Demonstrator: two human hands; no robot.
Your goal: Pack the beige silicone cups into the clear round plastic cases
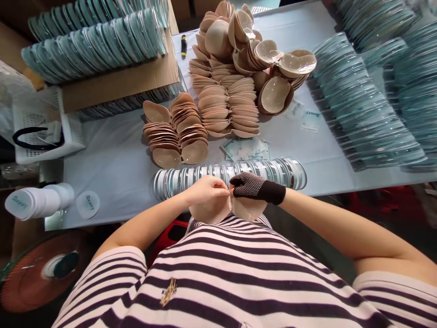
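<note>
We bring both forearms inward with elbows bent out, so our bare left hand (pixel 208 187) and gloved right hand (pixel 251 187) meet just below the middle of the frame. Our fingers pinch a beige bra (pixel 210 210) near its centre join, its cups spreading below them, between our striped shirt (pixel 218 273) and the clear cases (pixel 177 179) lined along the bench (pixel 116 168).

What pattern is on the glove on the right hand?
The glove is dark with tiny pale dots, best seen in the head view.
</note>
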